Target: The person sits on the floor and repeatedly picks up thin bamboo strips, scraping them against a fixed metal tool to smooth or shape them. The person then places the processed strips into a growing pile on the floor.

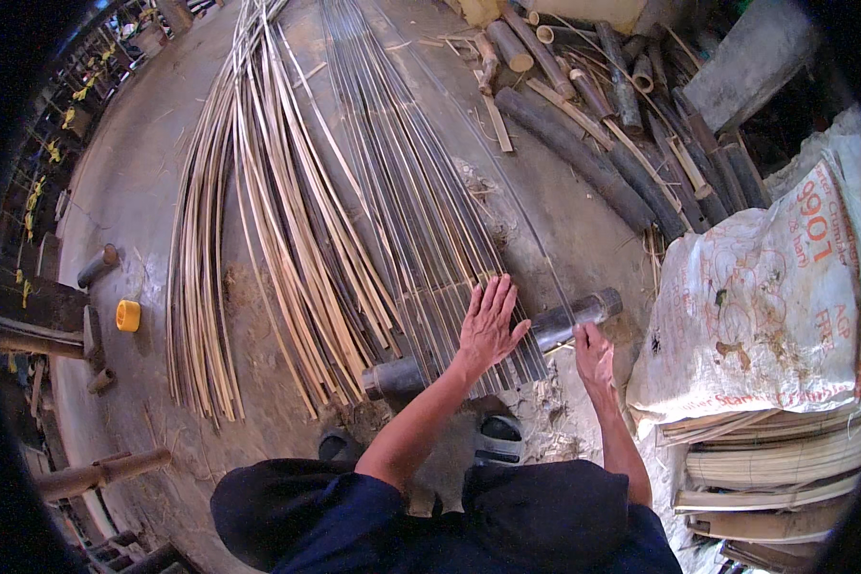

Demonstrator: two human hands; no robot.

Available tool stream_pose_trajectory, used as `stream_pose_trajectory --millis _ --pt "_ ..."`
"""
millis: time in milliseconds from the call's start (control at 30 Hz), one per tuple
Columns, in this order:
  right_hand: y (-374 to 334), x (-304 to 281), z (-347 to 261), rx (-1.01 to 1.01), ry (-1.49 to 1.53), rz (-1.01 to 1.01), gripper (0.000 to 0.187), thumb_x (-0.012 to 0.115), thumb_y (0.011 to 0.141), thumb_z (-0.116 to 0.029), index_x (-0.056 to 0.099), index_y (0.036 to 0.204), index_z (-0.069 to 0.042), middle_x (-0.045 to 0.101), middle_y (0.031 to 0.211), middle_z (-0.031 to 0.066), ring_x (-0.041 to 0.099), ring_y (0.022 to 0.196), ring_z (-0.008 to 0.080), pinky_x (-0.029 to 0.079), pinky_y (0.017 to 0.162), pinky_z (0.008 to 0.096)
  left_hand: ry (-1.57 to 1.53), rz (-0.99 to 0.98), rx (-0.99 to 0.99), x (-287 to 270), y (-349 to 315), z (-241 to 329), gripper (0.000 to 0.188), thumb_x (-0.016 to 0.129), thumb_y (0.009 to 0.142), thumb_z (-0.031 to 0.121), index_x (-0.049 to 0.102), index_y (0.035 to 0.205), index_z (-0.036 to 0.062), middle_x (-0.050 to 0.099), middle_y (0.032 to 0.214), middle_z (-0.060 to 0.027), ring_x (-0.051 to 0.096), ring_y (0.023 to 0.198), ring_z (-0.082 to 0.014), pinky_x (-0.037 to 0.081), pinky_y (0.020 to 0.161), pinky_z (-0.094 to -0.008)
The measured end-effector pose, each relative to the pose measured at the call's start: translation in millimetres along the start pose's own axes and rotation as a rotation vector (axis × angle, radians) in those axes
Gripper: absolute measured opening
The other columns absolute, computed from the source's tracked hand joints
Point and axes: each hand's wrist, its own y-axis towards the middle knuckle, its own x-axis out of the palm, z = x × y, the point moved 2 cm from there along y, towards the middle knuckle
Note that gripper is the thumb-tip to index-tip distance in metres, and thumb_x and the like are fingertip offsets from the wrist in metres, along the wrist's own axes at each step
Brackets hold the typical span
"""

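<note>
My left hand (490, 320) lies flat, fingers stretched, on a row of dark, narrow bamboo strips (421, 191) laid side by side. Their near ends cross a thick bamboo pole (400, 377) that lies crosswise on the floor before my feet. To the right, my right hand (596, 359) is closed in a pinch on the near end of a separate thin bamboo strip (531, 225). This strip passes over the pole's right part and runs away to the far side, apart from the row.
Pale split bamboo strips (268, 239) spread on the floor to the left. A yellow roll (128, 316) lies farther left. Bamboo logs (584, 167) are piled at the far right. A white printed sack (756, 297) rests on bundled slats (775, 459) at the right.
</note>
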Motion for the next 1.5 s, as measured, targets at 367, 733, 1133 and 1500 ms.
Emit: stream_pose_trajectory --millis 367,733,1133,1500 --pt "-20.8 -12.9 -69.7 -0.009 0.3 0.115 0.023 0.06 0.099 -0.021 0.063 0.091 0.0 0.061 0.07 0.0141 0.054 0.06 0.0167 0.045 0.056 0.0345 -0.011 -0.007 -0.009 2.3 -1.5 -1.3 0.07 0.05 0.096 0.051 0.043 0.143 -0.001 0.032 0.157 -0.0153 0.025 0.148 -0.0308 0.014 0.121 -0.0461" --pt "-12.1 35.2 -41.9 0.023 0.273 -0.126 0.027 0.061 0.097 -0.023 0.068 0.123 -0.019 0.071 0.105 0.0176 0.071 0.095 0.0323 0.057 0.077 0.0382 -0.021 -0.073 -0.049 1.4 0.3 -4.1 0.071 0.054 0.095 0.046 0.039 0.145 -0.0012 0.031 0.157 -0.0156 0.022 0.149 -0.0298 0.013 0.122 -0.0459" --pt "-12.0 36.4 -20.2 -0.037 0.193 -0.158 0.025 0.063 0.094 -0.024 0.069 0.118 -0.019 0.071 0.101 0.0158 0.071 0.089 0.0327 0.057 0.072 0.0407 0.022 -0.033 0.005 7.2 2.7 -1.6 0.054 0.053 0.096 0.036 0.046 0.145 0.0151 0.032 0.157 -0.0147 0.029 0.145 -0.033 0.019 0.119 -0.0491" --pt "-54.1 44.7 11.0 0.428 0.78 -0.314 0.021 0.068 0.094 -0.022 0.066 0.104 -0.004 0.063 0.087 -0.0028 0.053 0.076 0.0051 0.044 0.068 0.0223 0.051 -0.023 0.02 11.7 4.1 -3.2 0.05 0.048 0.099 0.032 0.044 0.147 0.0203 0.03 0.158 -0.0123 0.03 0.145 -0.0338 0.021 0.118 -0.0507"
